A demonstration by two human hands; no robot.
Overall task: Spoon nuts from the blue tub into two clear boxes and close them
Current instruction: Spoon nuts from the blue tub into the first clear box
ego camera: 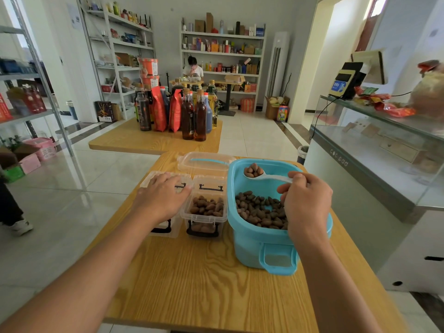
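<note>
Right hand (306, 203) clamped on white spoon (264, 176) heaped with nuts, held over blue tub (264, 243) on the desk (204, 284). Left hand (161, 195) flat, fingers straight, pressing on left clear box (168, 230); right clear box (204, 210) beside it, lidless, partly filled

The room was a small shop with pale grey walls (163, 25) and a glossy light tiled floor (60, 212). White metal shelving (223, 54) stood against the far wall, stocked with boxes and bottles, and more shelves (120, 44) ran along the left. A second wooden table (156, 138) held dark bottles (192, 114) and red pouches. A glass display counter (374, 145) stood on the right, and daylight came through a doorway (336, 56) beyond it
</note>
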